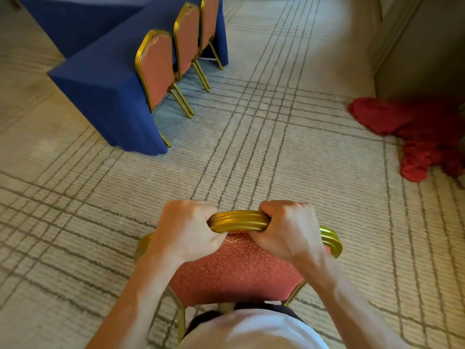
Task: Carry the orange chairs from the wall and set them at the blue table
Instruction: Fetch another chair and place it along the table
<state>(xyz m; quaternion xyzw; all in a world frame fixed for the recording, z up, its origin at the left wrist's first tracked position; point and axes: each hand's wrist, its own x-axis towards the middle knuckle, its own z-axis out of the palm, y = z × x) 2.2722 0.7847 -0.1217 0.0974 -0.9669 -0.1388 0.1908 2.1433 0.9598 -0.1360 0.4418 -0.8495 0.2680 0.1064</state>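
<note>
An orange chair [234, 270] with a gold frame is right below me, its back towards me. My left hand [186, 233] and my right hand [289, 230] both grip the gold top rail of its back, side by side. The blue table [105, 79], draped to the floor in blue cloth, stands at the upper left. Three more orange chairs are pushed in along its right side: the nearest chair [156, 69], the middle chair [187, 39] and the far chair [210, 21].
A crumpled red cloth [415, 137] lies on the carpet at the right, next to a grey wall [422, 46]. Patterned beige carpet [276, 147] stretches between me and the table. A second blue-draped table [75, 18] stands behind the first.
</note>
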